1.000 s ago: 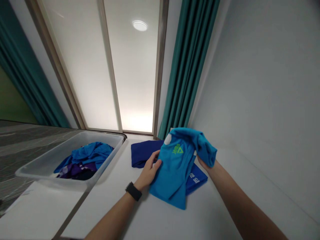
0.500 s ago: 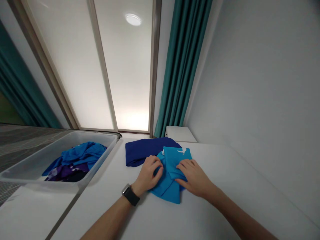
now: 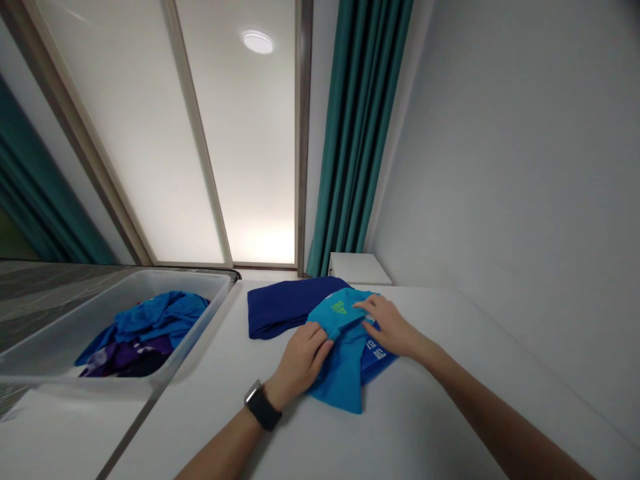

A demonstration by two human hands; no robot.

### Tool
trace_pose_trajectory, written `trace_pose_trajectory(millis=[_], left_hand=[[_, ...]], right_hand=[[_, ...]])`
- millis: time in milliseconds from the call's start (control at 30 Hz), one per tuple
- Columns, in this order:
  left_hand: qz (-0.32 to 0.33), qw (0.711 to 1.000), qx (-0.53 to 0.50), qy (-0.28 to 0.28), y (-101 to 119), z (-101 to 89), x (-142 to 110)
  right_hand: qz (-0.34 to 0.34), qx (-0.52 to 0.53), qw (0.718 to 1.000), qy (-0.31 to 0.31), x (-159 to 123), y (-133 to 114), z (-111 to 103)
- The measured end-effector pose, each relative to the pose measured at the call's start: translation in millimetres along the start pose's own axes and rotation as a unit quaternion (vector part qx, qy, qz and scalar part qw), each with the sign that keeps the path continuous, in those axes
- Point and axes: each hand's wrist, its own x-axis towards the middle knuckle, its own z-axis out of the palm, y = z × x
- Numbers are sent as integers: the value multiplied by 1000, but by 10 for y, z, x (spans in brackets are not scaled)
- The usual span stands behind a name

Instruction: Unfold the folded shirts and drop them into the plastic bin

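Observation:
A light-blue garment, seemingly a T-shirt [image 3: 345, 377], lies rumpled on the white table, with a small green print on its upper part. A darker blue part with white lettering [image 3: 377, 353] shows at its right. My left hand [image 3: 303, 357], black watch on the wrist, is closed on the shirt's left edge, fingers bent and together. At the upper right, my right hand [image 3: 387, 325] touches the shirt with thumb and forefinger apart. Behind, partly covered by the shirt, lies a folded navy cloth [image 3: 285, 307].
A translucent plastic bin [image 3: 193, 343] at the left holds crumpled blue and purple clothes [image 3: 160, 320]. The white table [image 3: 425, 413] meets a plain wall at the right. Beyond it stand a small white cabinet [image 3: 360, 268], a green curtain [image 3: 345, 167] and frosted sliding doors [image 3: 250, 153].
The shirt's upper fold has shifted; its white mark no longer shows, while a green print and white lettering now do. My right hand has moved slightly up. My left hand stays at the left edge.

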Motion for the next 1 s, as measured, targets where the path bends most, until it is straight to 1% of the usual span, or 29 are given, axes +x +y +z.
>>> trace_pose_trajectory(millis=[33, 67, 133, 200, 267, 300, 333, 400, 433, 500, 567, 600, 633, 667, 700, 767, 800, 833, 900, 967, 1000], left_hand=[[-15, 999, -21, 24, -23, -18, 8], [-21, 998, -40, 42, -40, -34, 12], [-13, 996, -65, 61, -52, -62, 17], [1, 995, -73, 67, -32, -111, 27], [2, 995, -73, 75, 8, -219, 57], [-3, 994, -72, 81, 26, -303, 84], [-12, 994, -71, 88, 38, -408, 119], [-38, 992, -64, 103, 25, -662, 213], [-56, 991, -56, 110, -2, -800, 273], [-88, 990, -30, 106, -91, -1065, 413], [-115, 987, -24, 113, -185, -1294, 583], [-136, 983, -39, 113, -217, -1395, 681], [-162, 978, -65, 117, -232, -1490, 788], [-185, 970, -100, 122, -226, -1583, 904], [-194, 962, -134, 139, -199, -1678, 1027], [-168, 945, -192, 206, -97, -1879, 1282], [-140, 934, -217, 247, -34, -1987, 1404], [-109, 925, -234, 280, 27, -2097, 1516], [-52, 913, -239, 328, 120, -2319, 1696], [-24, 911, -225, 345, 154, -2520, 1807], [-20, 913, -217, 346, 152, -2604, 1838]], right_hand=[[-33, 14, 999, -17, -19, -108, 50], [-51, 17, 998, -20, -19, -201, 96], [-54, -4, 999, 1, 41, -320, 166], [-45, -49, 998, 13, 164, -337, 202], [-37, -88, 995, -7, 308, -275, 201], [-18, -95, 995, -19, 376, -225, 183], [15, -92, 995, -27, 437, -167, 150], [102, -67, 992, -32, 543, -38, 37], [142, -51, 988, -32, 592, 26, -45], [182, -22, 982, -44, 700, 138, -257], [197, 21, 977, -74, 834, 200, -524], [199, 41, 976, -82, 911, 203, -675], [197, 62, 975, -80, 991, 186, -837], [193, 81, 976, -64, 1073, 148, -1006], [187, 106, 976, -38, 1153, 93, -1181], [147, 242, 956, 81, 1294, -50, -1531], [110, 272, 946, 137, 1351, -126, -1696], [81, 268, 942, 184, 1397, -195, -1849], [63, 206, 944, 248, 1455, -294, -2100], [89, 113, 951, 275, 1479, -332, -2258], [106, 77, 951, 279, 1484, -337, -2299]])
